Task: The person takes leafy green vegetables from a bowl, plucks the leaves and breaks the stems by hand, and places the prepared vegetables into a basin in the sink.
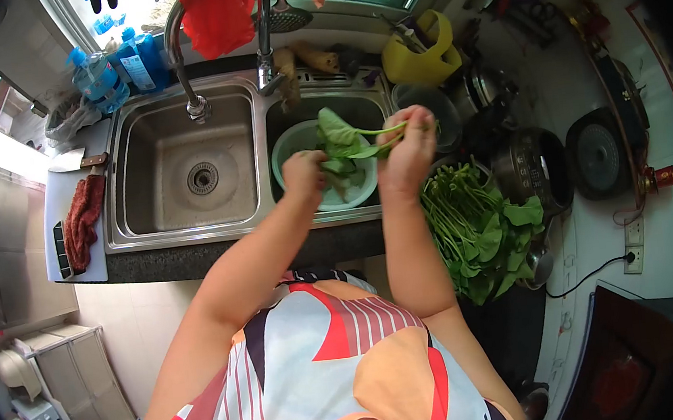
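Observation:
Over the right sink basin, my right hand point(408, 153) is closed on the green stems of a leafy sprig point(340, 135). Its leaves hang to the left, above a pale green bowl point(283, 140). My left hand point(303, 174) is closed at the bowl's left side, with its fingers against green leaves point(337, 166). More leaves and pale pieces lie low in the bowl, partly hidden by the hands. A large bunch of leafy greens point(480, 224) rests on the counter to the right of the sink.
The left basin point(199, 146) has a faucet point(197, 107) above it. A knife point(94, 161) and red cloth point(82, 222) lie on a white board point(53, 185). Blue bottles point(142, 60), a yellow basket point(411, 61) and a dark cooker point(533, 171) stand around.

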A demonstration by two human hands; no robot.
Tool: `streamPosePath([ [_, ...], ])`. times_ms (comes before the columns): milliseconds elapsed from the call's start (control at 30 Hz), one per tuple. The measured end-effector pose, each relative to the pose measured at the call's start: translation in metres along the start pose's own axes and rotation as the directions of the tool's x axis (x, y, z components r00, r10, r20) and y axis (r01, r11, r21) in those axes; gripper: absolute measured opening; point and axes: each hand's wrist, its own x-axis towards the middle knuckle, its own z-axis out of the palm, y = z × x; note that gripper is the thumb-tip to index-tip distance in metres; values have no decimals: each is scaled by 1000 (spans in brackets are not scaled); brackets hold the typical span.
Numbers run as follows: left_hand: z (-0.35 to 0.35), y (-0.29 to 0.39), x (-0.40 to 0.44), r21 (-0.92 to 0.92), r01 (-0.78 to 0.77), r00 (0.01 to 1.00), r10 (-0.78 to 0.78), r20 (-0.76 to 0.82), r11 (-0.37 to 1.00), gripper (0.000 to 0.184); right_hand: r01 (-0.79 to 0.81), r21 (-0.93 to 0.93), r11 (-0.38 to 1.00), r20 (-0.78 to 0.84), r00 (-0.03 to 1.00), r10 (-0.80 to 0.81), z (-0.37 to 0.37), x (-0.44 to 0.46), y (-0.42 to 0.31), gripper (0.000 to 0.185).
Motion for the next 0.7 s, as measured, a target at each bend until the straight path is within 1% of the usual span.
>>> streamPosePath([
  [33, -16, 5, 9, 43, 18, 1000, -18, -2, 999, 5, 95, -32, 995, 49, 994, -93, 2, 5, -12, 23],
  [100, -28, 17, 13, 56, -117, 987, 110, 116, 992, 10, 68, -219, 973, 127, 991, -40, -5, 20, -22, 22],
  [133, -22, 26, 4, 104, -220, 964, 200, 173, 970, 10, 51, -314, 948, 153, 988, -2, -8, 23, -25, 22],
  [200, -5, 56, -16, 172, -429, 881, 368, 298, 887, 11, -34, -354, 935, 177, 979, 103, -19, 24, -16, 21],
  [233, 2, 60, -18, 249, -609, 770, 488, 410, 753, 11, -73, -374, 925, 195, 968, 156, -20, 25, -12, 20],
  [267, 10, 62, -21, 295, -761, 635, 568, 524, 578, 12, -75, -398, 914, 190, 968, 162, -21, 23, -7, 19],
  [300, 15, 63, -24, 312, -874, 484, 603, 634, 373, 12, -80, -403, 912, 206, 963, 175, -20, 21, -4, 19],
  [400, 23, 65, -33, 407, -904, 413, 505, 758, 128, 14, -85, -437, 895, 239, 949, 207, -15, 18, -1, 19],
  [500, 24, 57, -24, 408, -906, 403, 517, 755, 110, 15, -111, -461, 881, 236, 941, 242, -16, 19, 3, 19],
  [600, 27, 56, -22, 472, -875, 448, 549, 705, 108, 15, -57, -475, 878, 190, 968, 165, -18, 17, 7, 19],
  [700, 34, 50, -20, 543, -699, 714, 491, 499, 465, 17, -33, -449, 893, 96, 992, 84, -19, 11, 13, 20],
])
